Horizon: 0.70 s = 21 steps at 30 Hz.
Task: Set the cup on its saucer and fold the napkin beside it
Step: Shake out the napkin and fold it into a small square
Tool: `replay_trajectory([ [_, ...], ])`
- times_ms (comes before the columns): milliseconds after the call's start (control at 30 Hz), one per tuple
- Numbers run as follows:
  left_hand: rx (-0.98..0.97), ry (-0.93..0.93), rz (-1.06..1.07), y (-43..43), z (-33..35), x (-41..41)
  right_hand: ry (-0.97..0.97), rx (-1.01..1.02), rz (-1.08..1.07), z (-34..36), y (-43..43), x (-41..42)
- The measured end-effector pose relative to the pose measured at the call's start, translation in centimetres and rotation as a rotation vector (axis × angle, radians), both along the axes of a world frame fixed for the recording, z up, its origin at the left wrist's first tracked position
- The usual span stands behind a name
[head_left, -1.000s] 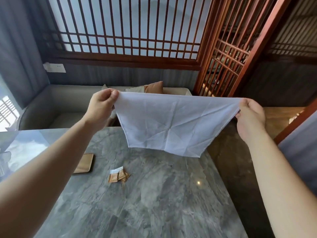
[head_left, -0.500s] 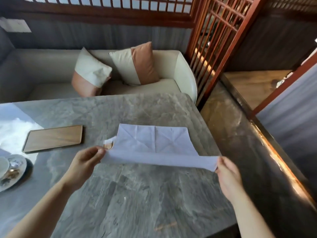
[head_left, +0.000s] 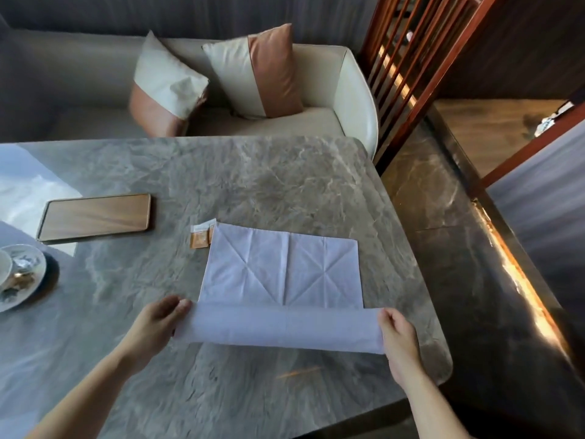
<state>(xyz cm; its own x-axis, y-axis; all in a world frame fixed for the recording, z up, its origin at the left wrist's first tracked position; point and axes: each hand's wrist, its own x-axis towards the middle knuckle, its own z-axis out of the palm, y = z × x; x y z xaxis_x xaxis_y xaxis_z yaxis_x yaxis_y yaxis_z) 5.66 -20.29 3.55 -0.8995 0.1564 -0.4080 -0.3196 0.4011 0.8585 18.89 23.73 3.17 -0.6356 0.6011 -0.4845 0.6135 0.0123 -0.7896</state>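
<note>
A white creased napkin [head_left: 281, 270] lies mostly flat on the grey marble table [head_left: 285, 179]. Its near edge is lifted off the surface in a band. My left hand [head_left: 158, 327] pinches the left end of that band and my right hand [head_left: 397, 337] pinches the right end. At the far left edge a patterned saucer [head_left: 27, 280] sits on a dark coaster, with a white cup [head_left: 3, 270] on it, mostly cut off by the frame.
A wooden-finish phone-like slab [head_left: 95, 217] lies left of the napkin. Small orange sachets [head_left: 201, 237] peek out at the napkin's far left corner. A cream sofa with two cushions [head_left: 253, 71] stands behind the table. A wooden lattice screen [head_left: 411, 58] rises at the right.
The napkin came down from held up in the air to lying on the table, with only its near edge still lifted. My view tilted downward and the saucer came into view.
</note>
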Motion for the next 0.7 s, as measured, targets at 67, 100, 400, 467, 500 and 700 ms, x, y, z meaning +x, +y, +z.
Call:
replay_trajectory([
  [67, -0.029, 0.044, 0.008, 1.0, 0.1, -2.5, 0.021, 0.036, -0.015, -0.2, 0.5, -2.7],
  [100, -0.038, 0.056, 0.015, 1.5, 0.0, -3.9, 0.028, 0.055, -0.017, -0.3, 0.8, -4.0],
  [400, -0.139, 0.093, 0.079, 5.3, -1.8, -14.7, 0.044, 0.153, -0.028, -2.0, 3.2, -13.4],
  [467, -0.153, 0.088, 0.103, 6.1, -2.4, -16.0, 0.042, 0.166, -0.026, -2.6, 3.6, -14.7],
  [500, -0.171, 0.090, 0.112, 6.4, -2.7, -16.5, 0.043, 0.176, -0.023, -2.9, 3.8, -15.3],
  [700, -0.271, 0.079, 0.113, 7.5, -4.3, -18.5, 0.005, 0.213, -0.005, -4.7, 4.6, -17.9],
])
